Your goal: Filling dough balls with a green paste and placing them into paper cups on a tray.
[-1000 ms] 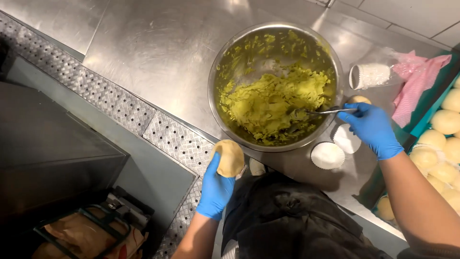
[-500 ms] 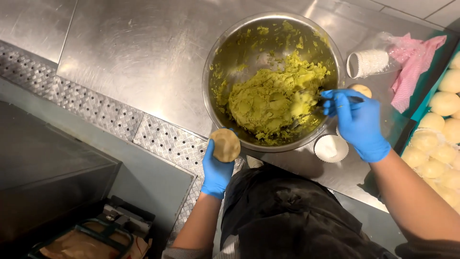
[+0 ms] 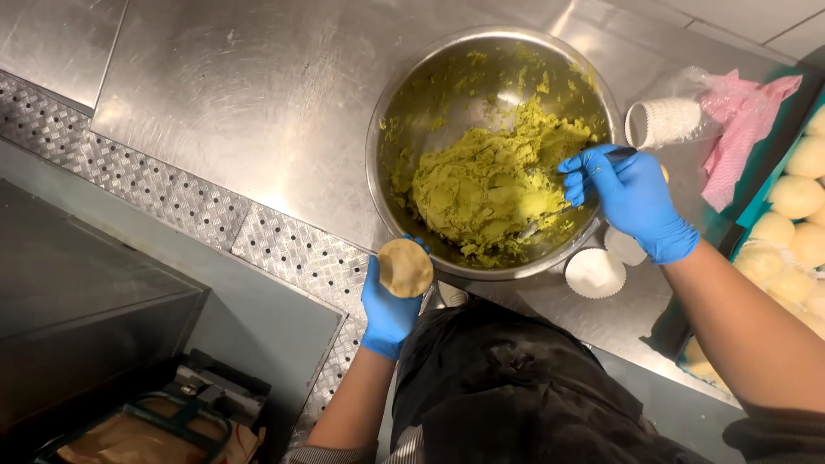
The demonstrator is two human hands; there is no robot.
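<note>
A flattened disc of pale dough (image 3: 406, 267) is cradled flat on the upturned palm of the left hand (image 3: 391, 301), which is gloved in blue and held just beside the near rim of a large steel bowl (image 3: 387, 137); the fingers are loosely cupped beneath it rather than closed over it. The disc is judged to be soft, light and easily dented or torn, so it is best supported from underneath across its whole face, not pinched at the edge. Being round, it has no clear long axis; its broad face is turned upward toward the camera. The right hand (image 3: 632, 202), also gloved, is closed around the handle of a spoon (image 3: 550, 215), whose long axis runs from the hand down and to the left into the yellow-green filling (image 3: 485, 185) heaped in the bowl. The filling looks moist, sticky and crumbly, likely to cling to the spoon. On the steel tabletop (image 3: 241, 94), a stack of white paper cups (image 3: 662, 123) lies on its side near a pink cloth (image 3: 743, 129), and pale dough balls (image 3: 795, 196) are seen in a tray at the right edge.
</note>
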